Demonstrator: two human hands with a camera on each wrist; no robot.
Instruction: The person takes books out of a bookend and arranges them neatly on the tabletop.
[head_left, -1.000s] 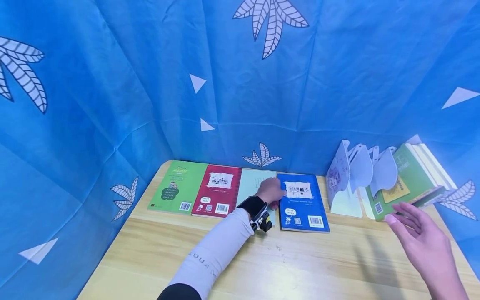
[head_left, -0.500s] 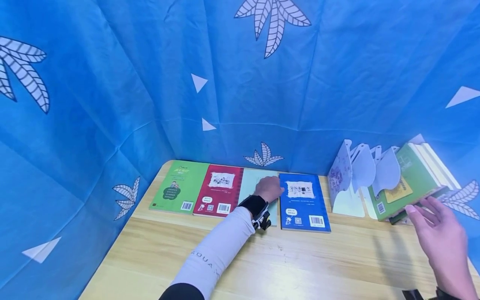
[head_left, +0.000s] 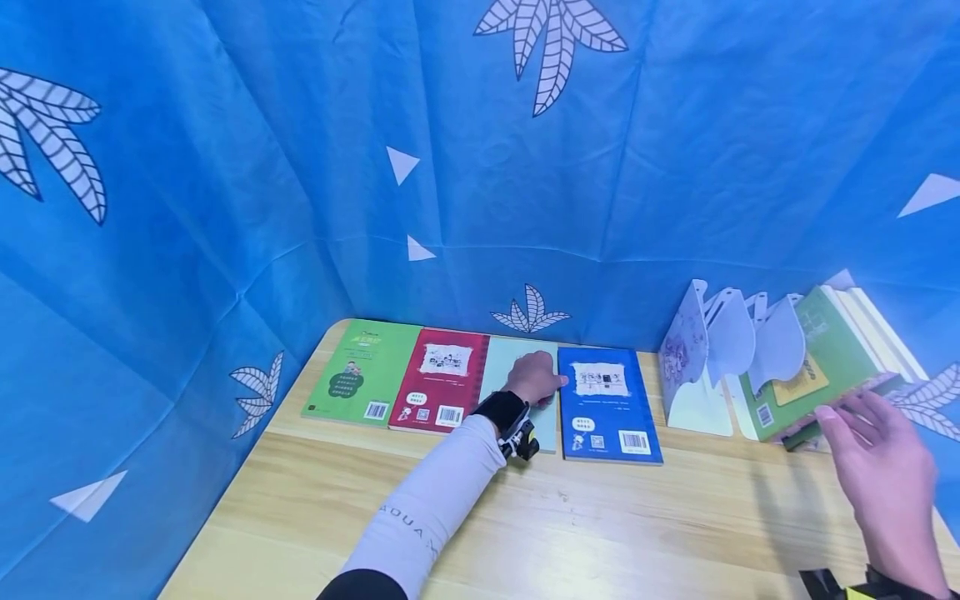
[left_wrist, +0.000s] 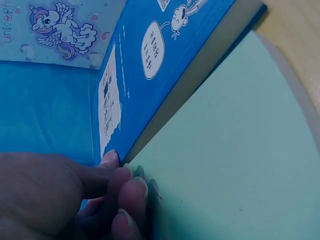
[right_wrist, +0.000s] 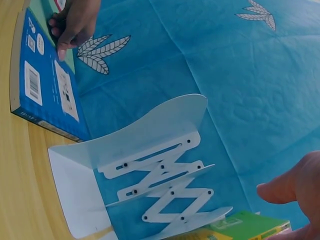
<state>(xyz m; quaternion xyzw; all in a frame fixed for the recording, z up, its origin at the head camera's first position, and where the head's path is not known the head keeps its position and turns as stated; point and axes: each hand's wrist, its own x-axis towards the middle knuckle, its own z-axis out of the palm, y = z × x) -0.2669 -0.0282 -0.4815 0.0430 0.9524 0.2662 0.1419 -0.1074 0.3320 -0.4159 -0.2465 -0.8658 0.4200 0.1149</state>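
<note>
My left hand (head_left: 535,377) lies over the pale green book (left_wrist: 225,150) where it meets the blue book (head_left: 609,400). In the left wrist view its bent fingers touch the pale green cover, and one tip lies at the blue book's edge. Whether it pinches either book is unclear. My right hand (head_left: 885,450) is at the lower edge of the tilted green book (head_left: 832,367) at the right end of the white metal book rack (right_wrist: 165,175). In the right wrist view the thumb stands apart from that book; the fingers are mostly cut off.
A green book (head_left: 363,371) and a red book (head_left: 437,379) lie flat at the left of the row on the wooden table (head_left: 525,533). Other books lean behind the tilted green one. A blue patterned cloth (head_left: 450,167) hangs behind the table.
My right hand has moved right and slightly toward me along the tilted green book's lower edge. My left hand and the flat books have barely moved.
</note>
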